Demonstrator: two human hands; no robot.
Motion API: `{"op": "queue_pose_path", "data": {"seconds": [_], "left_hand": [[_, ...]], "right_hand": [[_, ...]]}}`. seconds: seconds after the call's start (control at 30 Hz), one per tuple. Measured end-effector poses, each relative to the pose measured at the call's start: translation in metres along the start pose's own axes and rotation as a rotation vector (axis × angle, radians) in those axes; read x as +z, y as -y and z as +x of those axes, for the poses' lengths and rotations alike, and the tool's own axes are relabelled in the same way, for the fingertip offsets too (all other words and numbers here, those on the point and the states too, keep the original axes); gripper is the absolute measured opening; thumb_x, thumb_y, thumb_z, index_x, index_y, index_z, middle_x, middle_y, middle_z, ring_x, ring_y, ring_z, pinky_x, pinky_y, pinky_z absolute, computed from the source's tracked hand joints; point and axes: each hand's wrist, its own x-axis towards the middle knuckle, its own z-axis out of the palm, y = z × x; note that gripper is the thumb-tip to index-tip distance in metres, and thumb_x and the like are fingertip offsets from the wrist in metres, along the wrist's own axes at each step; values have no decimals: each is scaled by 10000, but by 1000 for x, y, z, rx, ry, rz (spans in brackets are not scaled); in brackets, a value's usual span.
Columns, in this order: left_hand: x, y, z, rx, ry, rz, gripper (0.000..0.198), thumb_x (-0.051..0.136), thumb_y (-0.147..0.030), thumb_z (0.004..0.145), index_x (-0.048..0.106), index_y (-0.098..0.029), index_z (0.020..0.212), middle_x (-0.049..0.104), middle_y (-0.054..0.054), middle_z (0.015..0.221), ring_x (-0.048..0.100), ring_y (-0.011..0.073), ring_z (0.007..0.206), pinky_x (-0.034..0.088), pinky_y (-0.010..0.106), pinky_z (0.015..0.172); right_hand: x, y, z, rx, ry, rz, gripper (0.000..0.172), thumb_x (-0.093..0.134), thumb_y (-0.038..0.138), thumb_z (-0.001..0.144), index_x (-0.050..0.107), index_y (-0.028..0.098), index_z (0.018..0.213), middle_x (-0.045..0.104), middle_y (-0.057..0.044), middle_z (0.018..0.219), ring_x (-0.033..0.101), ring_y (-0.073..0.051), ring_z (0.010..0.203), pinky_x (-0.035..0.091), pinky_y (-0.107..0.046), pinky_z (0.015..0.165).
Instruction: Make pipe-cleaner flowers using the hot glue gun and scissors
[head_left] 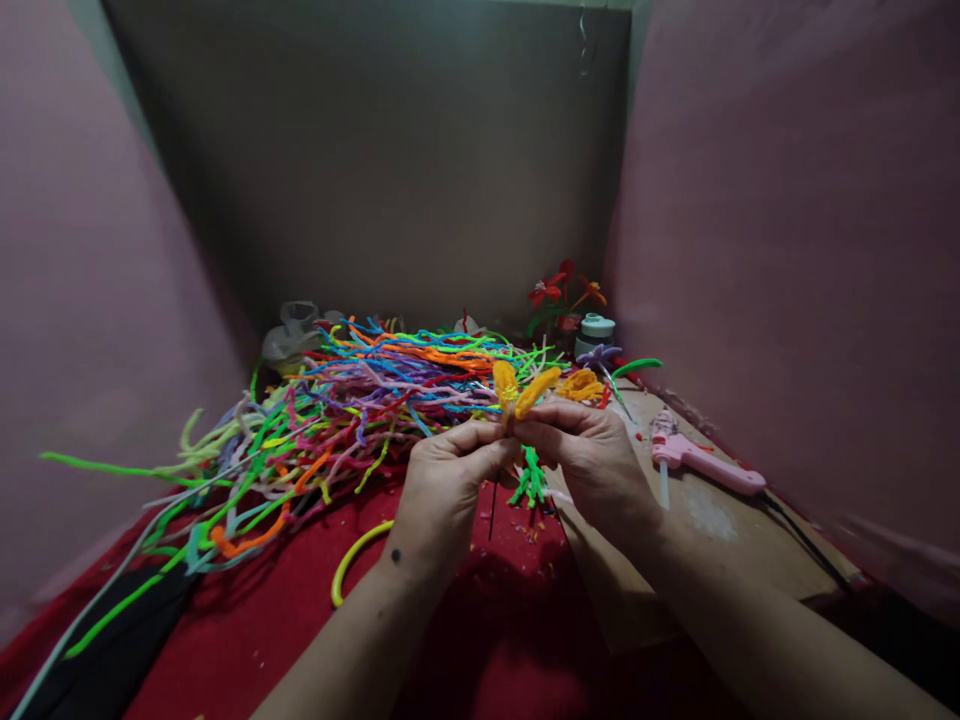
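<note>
Between my two hands stands a small pipe-cleaner flower (pixel 507 388) with two orange-yellow petals, a yellow centre and a thin dark stem hanging below. My left hand (pixel 457 470) pinches its base between thumb and fingers. From the other side, my right hand (pixel 589 455) closes its thumb and fingertips at the base of the right petal. Just behind the right hand lies a bundle of orange-yellow pipe-cleaner loops (pixel 581 384). Below the fingers, a green pipe-cleaner piece (pixel 531 478) rests on the red cloth. The fingertips partly hide the flower's base.
A large heap of coloured pipe cleaners (pixel 405 375) spreads across the back and left. At right, a pink glue gun (pixel 709 465) lies on a brown board (pixel 705 525). A lidded jar (pixel 596 332) and red flowers (pixel 562 285) stand behind. A yellow ring-shaped piece (pixel 345 570) lies on the red cloth (pixel 270 640).
</note>
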Motion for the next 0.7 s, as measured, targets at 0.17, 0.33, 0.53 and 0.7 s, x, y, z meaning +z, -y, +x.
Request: {"op": "queue_pose_path", "data": {"seconds": [0.17, 0.33, 0.53, 0.7], "left_hand": [[2, -1, 0, 1, 3, -21, 119, 733, -235, 642, 749, -143, 716, 682, 42, 660, 549, 116, 572, 456, 237, 579], [1, 1, 0, 5, 14, -28, 106, 740, -214, 633, 749, -143, 711, 672, 34, 629, 539, 108, 564, 454, 220, 561], [0, 3, 1, 40, -6, 7, 77, 726, -200, 643, 744, -152, 700, 652, 18, 621, 528, 105, 553, 452, 218, 546], [2, 6, 0, 158, -92, 127, 81, 697, -209, 672, 691, -148, 619, 623, 13, 674, 534, 110, 576, 453, 222, 542]], "right_hand": [[-1, -3, -1, 3, 16, 24, 35, 732, 249, 651, 742, 220, 667, 661, -4, 686, 510, -99, 577, 407, -232, 502], [0, -4, 0, -9, 13, 71, 17, 732, 216, 654, 743, 228, 659, 653, 8, 663, 511, -91, 570, 434, -243, 552], [3, -7, -2, 14, 35, 97, 32, 720, 223, 679, 748, 223, 696, 665, 6, 686, 543, -104, 618, 462, -261, 616], [8, -4, -9, -4, 11, -1, 61, 685, 214, 719, 739, 209, 747, 654, 4, 725, 563, -124, 703, 469, -279, 688]]}}
